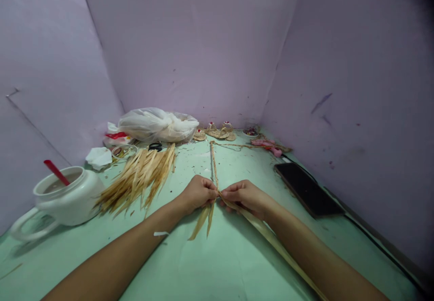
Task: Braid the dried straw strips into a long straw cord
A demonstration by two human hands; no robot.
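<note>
At the middle of the table my left hand [200,193] and my right hand [244,196] meet, fingertips pinched at the near end of a thin braid [213,163]. The braid runs straight away from me, then bends to the right at the back. Below my left fingers hang two short strip ends [202,224]. A long, pale dried-leaf strip [274,242] passes from my right fingertips down towards me along the right forearm. Left of my hands lies a fanned pile of dried strips [142,179]. My fingers partly hide the point where braid and strips join.
A white mug [73,201] with a red straw stands at left. Behind are crumpled tissue [99,157], black scissors [155,147], a knotted plastic bag [158,124] and small woven sandals [217,133]. To the right lie a pink tool [267,146], a phone [308,189] and a cable [376,246].
</note>
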